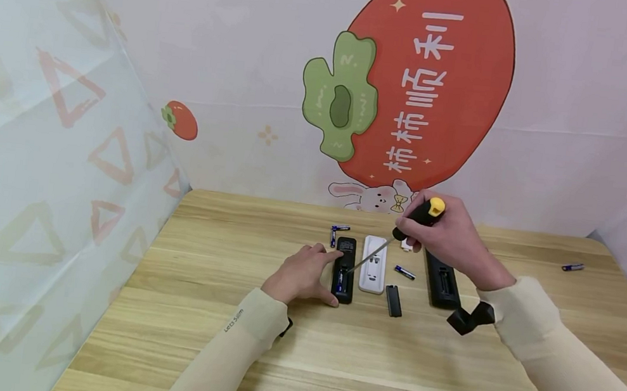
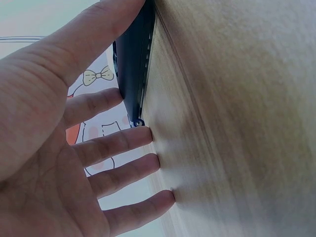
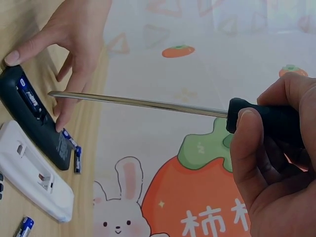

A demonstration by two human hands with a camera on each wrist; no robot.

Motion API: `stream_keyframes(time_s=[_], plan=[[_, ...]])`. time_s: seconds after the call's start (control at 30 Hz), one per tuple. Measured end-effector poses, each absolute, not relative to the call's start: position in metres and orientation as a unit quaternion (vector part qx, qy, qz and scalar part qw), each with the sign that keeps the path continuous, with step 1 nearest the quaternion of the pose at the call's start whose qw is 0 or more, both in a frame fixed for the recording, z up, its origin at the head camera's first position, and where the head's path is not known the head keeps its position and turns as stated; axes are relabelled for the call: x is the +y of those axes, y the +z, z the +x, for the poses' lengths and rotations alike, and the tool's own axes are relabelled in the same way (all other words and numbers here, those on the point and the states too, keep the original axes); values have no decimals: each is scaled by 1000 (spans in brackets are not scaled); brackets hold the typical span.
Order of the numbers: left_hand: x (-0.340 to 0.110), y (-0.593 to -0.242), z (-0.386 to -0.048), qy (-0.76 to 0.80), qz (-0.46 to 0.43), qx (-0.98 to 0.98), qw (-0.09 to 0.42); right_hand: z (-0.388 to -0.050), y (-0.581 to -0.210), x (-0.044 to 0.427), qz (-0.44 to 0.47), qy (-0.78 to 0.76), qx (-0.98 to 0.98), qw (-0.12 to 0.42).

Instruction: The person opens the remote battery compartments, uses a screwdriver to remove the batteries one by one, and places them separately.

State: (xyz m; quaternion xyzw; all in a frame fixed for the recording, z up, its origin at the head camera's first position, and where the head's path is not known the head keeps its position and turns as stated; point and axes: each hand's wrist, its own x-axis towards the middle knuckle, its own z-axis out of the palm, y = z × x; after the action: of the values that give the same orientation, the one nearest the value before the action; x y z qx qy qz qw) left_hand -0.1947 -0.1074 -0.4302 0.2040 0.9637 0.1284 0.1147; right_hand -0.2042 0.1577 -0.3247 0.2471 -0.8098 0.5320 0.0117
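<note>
A black remote control lies back up with its battery compartment uncovered, and a blue battery sits inside. My left hand rests beside it, the thumb touching its near end and the index finger its left side; the left wrist view shows these fingers stretched out, several tips at the tabletop. A screwdriver with a black and yellow handle is gripped by my right hand. Its metal shaft slants down left, the tip appearing just above the remote's compartment. The right fingers curl round the handle.
A white remote lies right of the black one, also uncovered. Further right are a black battery cover, a loose battery and a larger black remote. Two batteries lie behind; another battery lies far right.
</note>
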Motion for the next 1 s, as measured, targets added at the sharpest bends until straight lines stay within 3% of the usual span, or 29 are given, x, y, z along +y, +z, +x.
stream_keyframes(time_s=[1.0], plan=[[-107, -433, -197, 122, 204, 964, 117, -200, -342, 141, 248, 521, -816, -28]])
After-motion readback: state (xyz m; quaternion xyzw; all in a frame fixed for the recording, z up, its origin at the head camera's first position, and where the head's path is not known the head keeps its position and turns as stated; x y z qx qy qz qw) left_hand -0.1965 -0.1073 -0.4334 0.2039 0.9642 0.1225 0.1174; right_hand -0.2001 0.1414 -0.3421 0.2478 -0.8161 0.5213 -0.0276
